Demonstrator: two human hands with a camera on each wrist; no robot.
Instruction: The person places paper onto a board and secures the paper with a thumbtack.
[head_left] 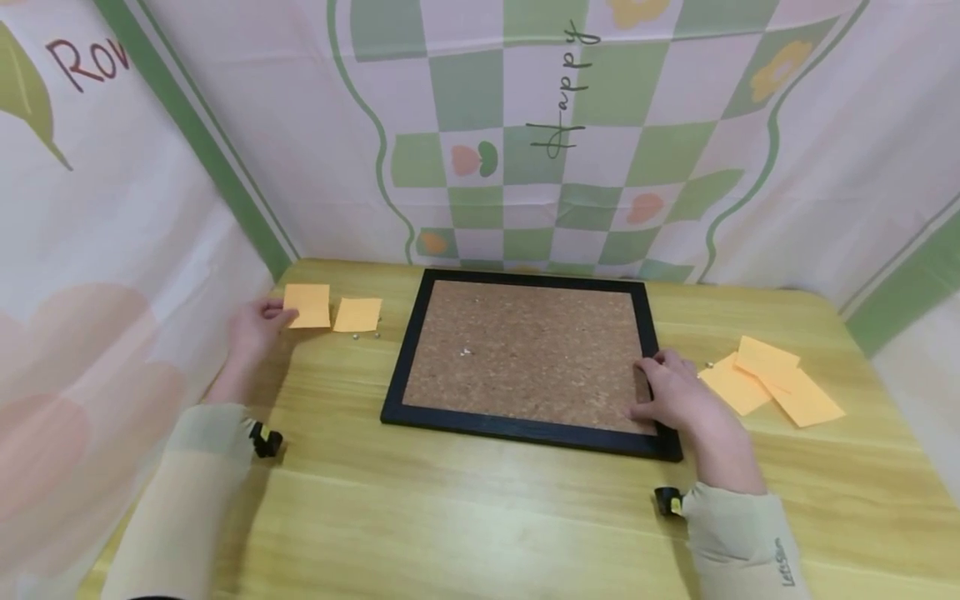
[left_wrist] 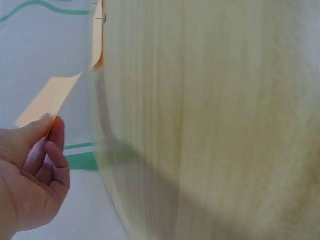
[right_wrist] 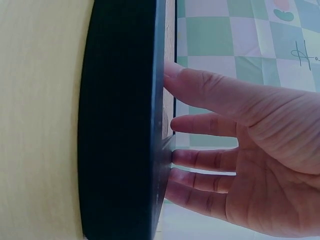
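My left hand (head_left: 255, 327) pinches an orange sticky note (head_left: 307, 306) by its edge between thumb and forefinger. In the left wrist view that sticky note (left_wrist: 50, 100) is tilted up off the table. Beside it on the table lies a second orange note (head_left: 357, 315). My right hand (head_left: 675, 390) rests its fingertips at the right edge of a black-framed corkboard (head_left: 525, 358). The right wrist view has the right hand's (right_wrist: 215, 155) fingers spread and fairly straight, touching near the board's frame (right_wrist: 120, 125) without gripping anything visible.
Several loose orange notes (head_left: 765, 379) overlap on the table's right side, with a small metallic piece (head_left: 709, 365) by them. More tiny metallic pieces (head_left: 356, 337) lie near the left notes, and others (head_left: 466, 352) on the cork. A patterned cloth (head_left: 540, 125) hangs behind the table.
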